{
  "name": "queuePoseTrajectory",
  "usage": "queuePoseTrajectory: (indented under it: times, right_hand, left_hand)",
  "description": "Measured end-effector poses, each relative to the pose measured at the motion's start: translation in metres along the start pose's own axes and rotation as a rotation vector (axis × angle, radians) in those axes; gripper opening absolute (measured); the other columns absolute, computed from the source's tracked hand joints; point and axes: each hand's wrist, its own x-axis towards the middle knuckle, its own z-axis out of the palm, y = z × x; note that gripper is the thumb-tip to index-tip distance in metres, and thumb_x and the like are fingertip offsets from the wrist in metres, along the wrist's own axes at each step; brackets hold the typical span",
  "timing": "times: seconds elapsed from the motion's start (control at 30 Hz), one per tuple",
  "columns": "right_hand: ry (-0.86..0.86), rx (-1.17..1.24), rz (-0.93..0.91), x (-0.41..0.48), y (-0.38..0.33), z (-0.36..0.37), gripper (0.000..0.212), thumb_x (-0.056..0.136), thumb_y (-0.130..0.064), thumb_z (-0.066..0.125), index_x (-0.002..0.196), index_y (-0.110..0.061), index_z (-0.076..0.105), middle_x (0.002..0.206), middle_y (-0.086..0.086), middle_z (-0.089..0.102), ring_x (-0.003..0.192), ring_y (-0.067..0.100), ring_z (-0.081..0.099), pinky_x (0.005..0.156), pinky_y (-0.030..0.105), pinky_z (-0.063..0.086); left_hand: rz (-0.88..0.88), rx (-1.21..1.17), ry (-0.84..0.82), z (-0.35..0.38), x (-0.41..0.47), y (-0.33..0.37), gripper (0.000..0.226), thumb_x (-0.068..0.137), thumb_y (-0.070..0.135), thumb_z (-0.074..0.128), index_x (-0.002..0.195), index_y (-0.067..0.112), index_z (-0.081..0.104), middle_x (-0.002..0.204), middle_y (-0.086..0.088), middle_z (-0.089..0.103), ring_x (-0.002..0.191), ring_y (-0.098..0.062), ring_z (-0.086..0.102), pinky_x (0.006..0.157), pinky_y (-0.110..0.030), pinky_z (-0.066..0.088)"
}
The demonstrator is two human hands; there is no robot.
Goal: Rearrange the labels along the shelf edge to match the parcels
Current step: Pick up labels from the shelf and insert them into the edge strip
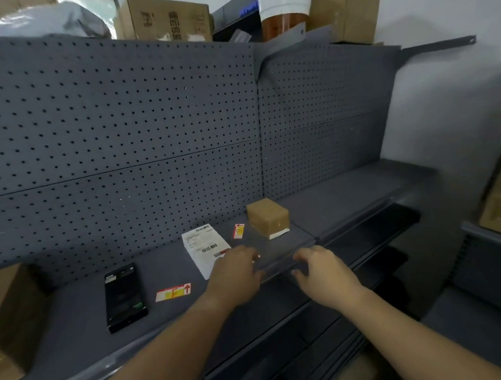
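Note:
A small brown parcel (268, 217) sits on the grey shelf (78, 323). Left of it lie a small red-and-white label (239, 231), a white shipping sheet with barcodes (203, 245) and, nearer me, a second red-and-white label with an arrow (173, 292). A clear plastic label strip (280, 260) runs along the shelf edge in front of the parcel. My left hand (235, 272) grips its left end, with a bit of red showing at the fingertips. My right hand (323, 272) curls over its right end.
A black phone (124, 296) lies on the shelf to the left, beside a cardboard box (9, 317) at the far left. Grey pegboard (127, 123) backs the shelf. Boxes and a plastic-wrapped bundle sit on top. A lower shelf (373, 242) juts out below on the right.

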Motion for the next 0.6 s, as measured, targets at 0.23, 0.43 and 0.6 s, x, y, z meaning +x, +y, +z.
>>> queuePoseTrajectory:
  times: [0.23, 0.43, 0.6]
  right_hand:
    - [-0.035, -0.007, -0.054, 0.109, 0.014, 0.015, 0.034, 0.093, -0.036, 0.060, 0.125, -0.024, 0.061, 0.125, 0.001, 0.057, 0.111, 0.023, 0.057, 0.088, 0.036, 0.051]
    - [-0.051, -0.004, -0.153, 0.195, 0.017, 0.027, 0.028, 0.092, -0.034, 0.060, 0.116, -0.021, 0.066, 0.112, 0.005, 0.062, 0.098, 0.023, 0.061, 0.081, 0.039, 0.054]
    - [-0.102, 0.016, -0.328, 0.261, 0.008, 0.043, 0.024, 0.091, -0.031, 0.062, 0.111, -0.019, 0.066, 0.109, 0.002, 0.063, 0.101, 0.021, 0.059, 0.083, 0.037, 0.054]
  left_hand:
    - [-0.057, 0.044, -0.015, 0.032, 0.092, -0.048, 0.026, 0.083, 0.039, 0.064, 0.099, 0.019, 0.060, 0.099, 0.000, 0.059, 0.092, -0.021, 0.055, 0.079, -0.041, 0.050]
    - [-0.125, 0.030, -0.025, 0.052, 0.148, -0.077, 0.022, 0.083, 0.038, 0.065, 0.099, 0.023, 0.060, 0.101, 0.002, 0.056, 0.093, -0.019, 0.055, 0.078, -0.039, 0.051]
    - [-0.247, 0.041, -0.029, 0.063, 0.170, -0.095, 0.020, 0.084, 0.033, 0.065, 0.099, 0.019, 0.060, 0.100, -0.001, 0.056, 0.092, -0.021, 0.056, 0.079, -0.039, 0.052]
